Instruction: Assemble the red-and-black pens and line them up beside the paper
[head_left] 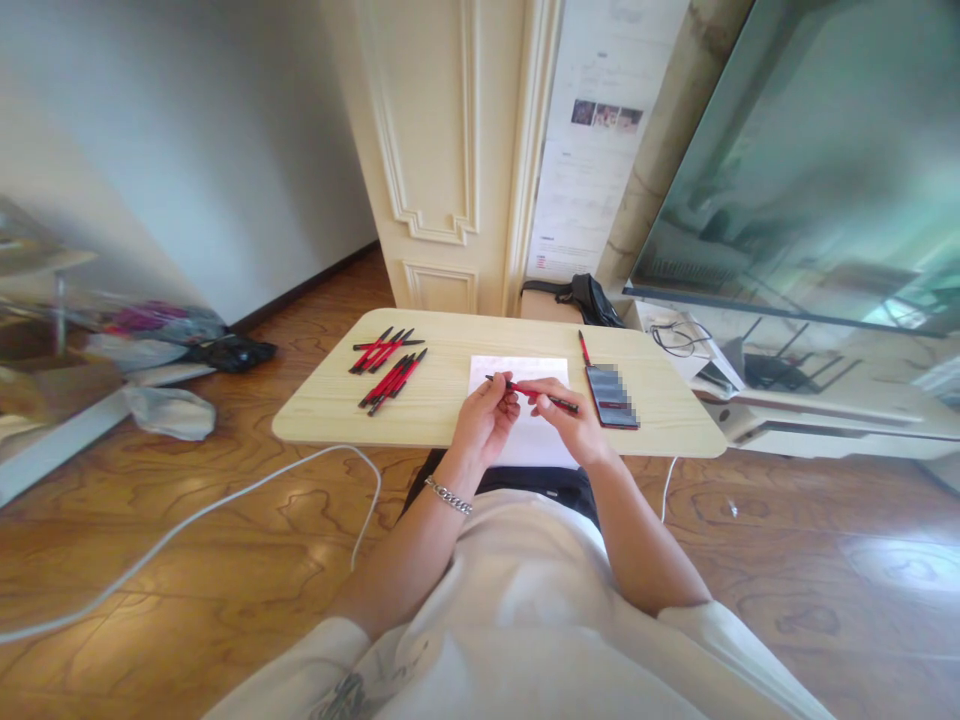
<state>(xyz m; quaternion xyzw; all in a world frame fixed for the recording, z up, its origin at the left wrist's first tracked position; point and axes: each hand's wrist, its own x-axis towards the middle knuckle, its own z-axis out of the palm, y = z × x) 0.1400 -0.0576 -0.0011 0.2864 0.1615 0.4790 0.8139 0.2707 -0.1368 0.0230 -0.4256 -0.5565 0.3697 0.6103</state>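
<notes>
Pinched in both hands: left hand (484,420) with thumb and finger closed on one end of a red-and-black pen (523,389), right hand (574,418) closed round the barrel toward the other. Pen is held up over the white paper (536,440), near the middle of the table's near edge. Long axis runs mostly left to right, slanting a little; the slimmer black end points left and slightly to the far edge, the thicker black end right and toward the near edge. Writing tip too small to tell. Step in hand, as I judge it: two-handed work at the pen's left end. Next move would call for a firm right grip, with left fingertips in line with the barrel. Outward: paper reaches the near edge of the table (322,412); phone (609,400) to its right, single pen (583,346) beyond, near the far edge; two pen clusters (393,384) toward the far left corner.
</notes>
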